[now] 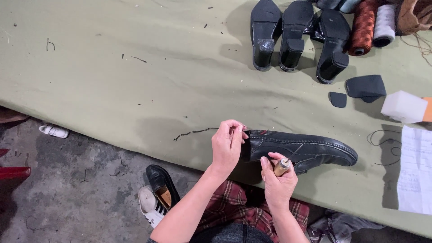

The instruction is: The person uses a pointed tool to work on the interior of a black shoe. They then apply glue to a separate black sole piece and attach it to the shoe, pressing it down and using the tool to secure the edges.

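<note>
A black leather shoe (pixel 300 149) lay on its side at the near edge of the bench (pixel 135 81), toe pointing right, just above the person's lap. It looked light but fairly stiff along the sole, with softer, pliable leather at the heel opening; its smooth finish seemed likely to slide on the cloth unless steadied at the heel. The left hand (pixel 228 145) held that heel end, its grip pinched on a dark thread (pixel 194 132) that trailed left across the bench. The right hand (pixel 278 180) was closed around a small wooden-handled awl (pixel 282 167), its tip against the shoe's side. Farther back stood three black heeled shoes (pixel 297 36), thread spools (pixel 371 22), dark sole pieces (pixel 365 86), a white foam block (pixel 403 107) and paper (pixel 415 168).
</note>
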